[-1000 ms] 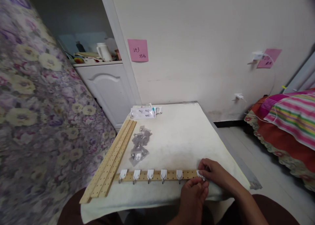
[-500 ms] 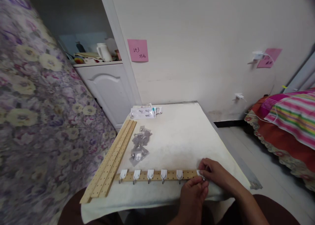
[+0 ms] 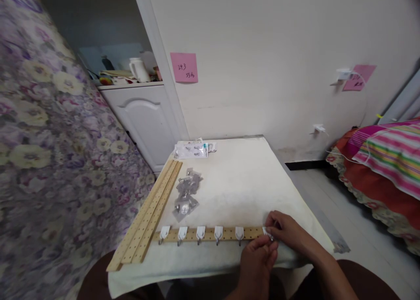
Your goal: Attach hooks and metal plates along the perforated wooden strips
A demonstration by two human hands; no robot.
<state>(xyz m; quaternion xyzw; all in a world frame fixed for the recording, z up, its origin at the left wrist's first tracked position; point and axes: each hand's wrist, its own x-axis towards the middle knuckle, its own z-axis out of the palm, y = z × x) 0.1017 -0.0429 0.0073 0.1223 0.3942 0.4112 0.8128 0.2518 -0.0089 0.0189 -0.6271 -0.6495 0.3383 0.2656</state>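
Observation:
A perforated wooden strip [image 3: 229, 233] lies across the near side of the table, with several white hooks [image 3: 218, 233] spaced along it, their metal ends pointing toward me. At the strip's right end is one more white hook [image 3: 266, 231], partly covered by my fingers. My right hand [image 3: 285, 230] pinches this hook from above and the right. Just below, my left hand [image 3: 259, 256] is closed with its fingertips against the hook's lower part. The strip's right tip is hidden by my hands.
More perforated wooden strips [image 3: 154, 208] lie lengthwise along the table's left edge. Beside them are several small clear packets [image 3: 185, 207] with metal pieces. Packaged hooks [image 3: 192, 150] rest at the back of the cloth-covered table [image 3: 243, 177], near the wall. A bed [image 3: 387, 160] stands at right.

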